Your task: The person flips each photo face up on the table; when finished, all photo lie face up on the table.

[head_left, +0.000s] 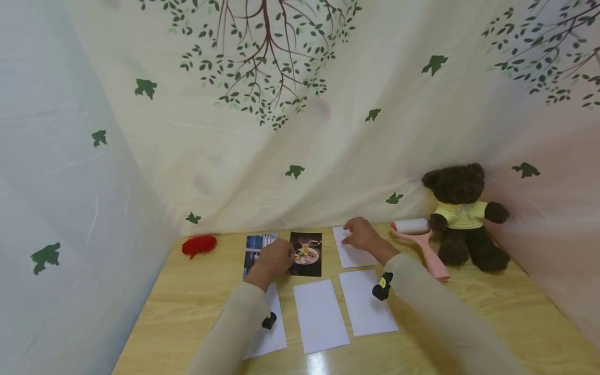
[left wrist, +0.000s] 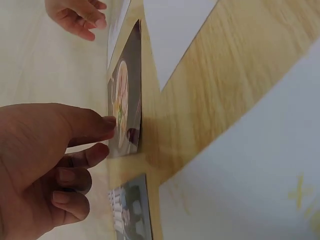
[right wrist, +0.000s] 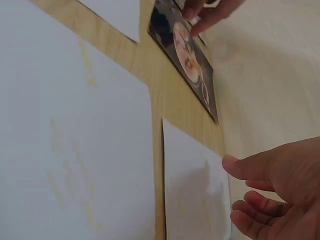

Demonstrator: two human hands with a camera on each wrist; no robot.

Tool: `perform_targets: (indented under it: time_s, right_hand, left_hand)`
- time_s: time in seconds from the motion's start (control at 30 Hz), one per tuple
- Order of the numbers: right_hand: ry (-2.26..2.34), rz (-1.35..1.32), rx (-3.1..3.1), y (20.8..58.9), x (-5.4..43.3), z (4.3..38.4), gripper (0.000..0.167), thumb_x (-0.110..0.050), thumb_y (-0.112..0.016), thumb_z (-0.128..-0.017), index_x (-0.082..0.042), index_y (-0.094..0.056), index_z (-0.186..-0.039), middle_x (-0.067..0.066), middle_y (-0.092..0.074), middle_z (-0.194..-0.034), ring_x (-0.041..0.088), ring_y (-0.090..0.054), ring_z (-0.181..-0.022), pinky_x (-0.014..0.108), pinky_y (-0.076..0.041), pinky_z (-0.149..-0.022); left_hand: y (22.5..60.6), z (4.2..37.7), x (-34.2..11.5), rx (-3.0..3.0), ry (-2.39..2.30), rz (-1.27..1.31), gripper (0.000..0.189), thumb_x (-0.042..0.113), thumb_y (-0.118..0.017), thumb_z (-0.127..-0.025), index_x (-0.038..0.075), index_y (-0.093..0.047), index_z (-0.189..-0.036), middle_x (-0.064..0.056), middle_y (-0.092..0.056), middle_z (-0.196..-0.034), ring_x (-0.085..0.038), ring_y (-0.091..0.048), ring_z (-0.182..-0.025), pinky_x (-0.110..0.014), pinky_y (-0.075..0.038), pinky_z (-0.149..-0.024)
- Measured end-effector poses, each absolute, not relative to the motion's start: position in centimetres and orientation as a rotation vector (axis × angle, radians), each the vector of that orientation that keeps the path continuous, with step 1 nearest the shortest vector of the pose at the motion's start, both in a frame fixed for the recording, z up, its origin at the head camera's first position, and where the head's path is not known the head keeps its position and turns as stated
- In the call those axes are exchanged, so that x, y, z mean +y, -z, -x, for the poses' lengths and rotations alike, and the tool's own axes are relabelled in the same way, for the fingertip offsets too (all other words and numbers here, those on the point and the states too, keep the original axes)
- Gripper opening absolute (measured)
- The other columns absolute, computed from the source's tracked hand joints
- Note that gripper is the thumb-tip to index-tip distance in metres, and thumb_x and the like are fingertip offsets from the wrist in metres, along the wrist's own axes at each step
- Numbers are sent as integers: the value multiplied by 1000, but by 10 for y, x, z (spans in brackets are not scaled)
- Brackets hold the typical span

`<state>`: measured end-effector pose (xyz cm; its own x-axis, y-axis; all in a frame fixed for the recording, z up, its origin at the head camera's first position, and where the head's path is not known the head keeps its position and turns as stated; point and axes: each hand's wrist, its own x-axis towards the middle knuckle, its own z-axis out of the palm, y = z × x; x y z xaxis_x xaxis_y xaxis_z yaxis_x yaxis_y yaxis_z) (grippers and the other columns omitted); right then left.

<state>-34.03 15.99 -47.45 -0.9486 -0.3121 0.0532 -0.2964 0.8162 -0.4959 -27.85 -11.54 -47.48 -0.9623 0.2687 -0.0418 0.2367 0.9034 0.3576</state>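
In the head view, my left hand [head_left: 276, 256] is at the left edge of a photo card of a bowl of food [head_left: 307, 255]. Its thumb overlaps the card [left wrist: 131, 107] in the left wrist view; the index finger is apart from the thumb and the other fingers curl loosely. Partly behind that hand is a second photo card [head_left: 253, 249] in blue tones. My right hand [head_left: 362, 234] hovers by the far end of a white card [head_left: 353, 255], thumb and fingers apart with nothing between them. Whether its thumb touches the card [right wrist: 192, 185] I cannot tell.
Nearer me lie three white cards in a row: left [head_left: 276, 328], middle [head_left: 321, 316], right [head_left: 367, 302]. A bundle of red yarn [head_left: 199, 245] is at the far left. On the right are a pink lint roller [head_left: 428, 250] and a brown teddy bear [head_left: 461, 216] against the cloth backdrop [head_left: 337, 172].
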Motion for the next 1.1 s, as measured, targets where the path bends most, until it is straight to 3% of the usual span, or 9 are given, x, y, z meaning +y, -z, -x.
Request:
perform_targets:
  time_s: [0.17, 0.33, 0.47, 0.53, 0.73, 0.93, 1.1]
  right_hand:
    - [820, 266, 2889, 474, 190, 347, 58, -19, -84, -89, 12, -60, -132, 32, -64, -132, 43, -62, -118, 54, -48, -109]
    - [894, 170, 2730, 477, 199, 345, 76, -23, -83, -91, 9, -46, -149, 34, -46, -156, 47, -48, -141, 56, -36, -123]
    - [925, 140, 2705, 479, 204, 346, 82, -24, -82, -92, 6, -41, -156, 32, -38, -163, 48, -37, -152, 58, -28, -128]
    - [942, 139, 2702, 481, 206, 349, 82, -24, -83, -91, 5, -41, -156, 31, -37, -165, 48, -35, -154, 58, -26, -129]
    - [988, 157, 2682, 484, 206, 357, 82, -28, -83, -91, 4, -44, -156, 28, -42, -163, 45, -41, -150, 56, -31, -127]
    - [999, 144, 2705, 484, 210, 356, 81, -26, -85, -89, 8, -48, -152, 30, -49, -158, 46, -49, -145, 54, -37, -124]
    - [947, 128, 2736, 484, 214, 351, 82, -30, -87, -87, 8, -50, -150, 30, -54, -153, 45, -51, -142, 54, -39, -123]
  left_hand:
    - [481, 279, -101, 3010, -490, -505, 16, 21, -70, -100, 13, -83, -104, -4, -78, -106, -18, -70, -89, -40, -60, -77]
    - [488, 282, -90, 3058, -467, -499, 16, 19, -68, -101, 13, -82, -96, -6, -75, -99, -21, -67, -87, -43, -57, -74]
    - [487, 285, -81, 3109, -410, -497, 17, 23, -68, -102, 14, -78, -93, -10, -73, -105, -24, -68, -87, -46, -57, -71]
    - [485, 285, -76, 3100, -394, -524, 18, 25, -66, -103, 14, -77, -93, -11, -71, -111, -25, -67, -88, -46, -57, -70]
    - [480, 282, -55, 3047, -402, -631, 20, 28, -69, -102, 18, -80, -115, -8, -71, -130, -23, -71, -109, -43, -61, -79]
    - [486, 283, -29, 2971, -481, -738, 24, 32, -64, -104, 19, -81, -116, -5, -70, -122, -20, -69, -106, -39, -61, -78]
    - [484, 283, -17, 2893, -549, -695, 28, 36, -70, -102, 16, -80, -119, -3, -70, -121, -18, -68, -108, -37, -59, -90]
